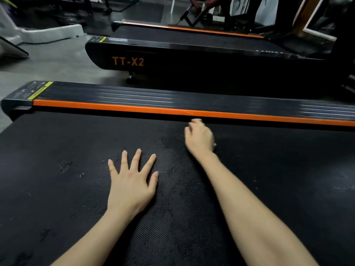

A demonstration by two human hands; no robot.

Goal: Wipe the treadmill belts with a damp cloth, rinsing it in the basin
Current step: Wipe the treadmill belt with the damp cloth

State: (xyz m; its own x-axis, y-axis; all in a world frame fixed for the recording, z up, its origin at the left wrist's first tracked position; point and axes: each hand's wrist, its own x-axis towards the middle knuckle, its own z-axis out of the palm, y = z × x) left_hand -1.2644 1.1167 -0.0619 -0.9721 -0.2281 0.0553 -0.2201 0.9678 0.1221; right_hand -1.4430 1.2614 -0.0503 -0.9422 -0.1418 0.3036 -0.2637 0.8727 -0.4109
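The black textured treadmill belt [67,189] fills the lower view, with damp patches around the middle. My left hand [132,181] lies flat on it with the fingers spread. My right hand [199,138] is farther out, close to the orange side rail [115,106], blurred, with its fingers curled down onto the belt. Only a small pale bit of the cloth [214,145] peeks out at that hand's right edge; the rest is hidden under the palm. No basin is in view.
Beyond the rail runs the ribbed black side deck [134,93] with a yellow warning label [38,91]. A second treadmill marked TT-X2 [127,61] stands behind, and a third with an orange rail [192,29] farther back. Grey floor [57,62] lies to the left.
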